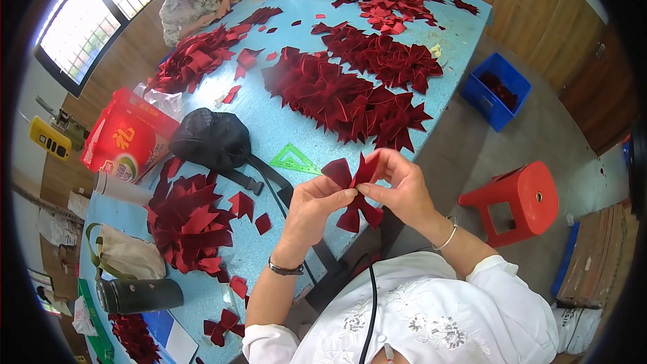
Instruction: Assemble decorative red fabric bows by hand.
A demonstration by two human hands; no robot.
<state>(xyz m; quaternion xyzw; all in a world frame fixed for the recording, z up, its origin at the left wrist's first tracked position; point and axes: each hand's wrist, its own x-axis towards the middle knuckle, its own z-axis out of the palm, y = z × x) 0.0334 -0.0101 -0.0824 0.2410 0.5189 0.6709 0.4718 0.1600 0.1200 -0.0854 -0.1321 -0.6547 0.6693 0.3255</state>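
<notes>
Left hand (pixel 306 207) and right hand (pixel 406 187) both pinch a dark red cloth bow (pixel 365 209) at its middle, held up by the table (pixel 273 128) edge; should either thumb ease, folds could slip open or the bow drop.

Downward head-worn fisheye, close over the table (pixel 269 128), rim unclear

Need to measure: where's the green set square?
In the head view, the green set square lies right of the black bag, left of the held red bow.
</notes>
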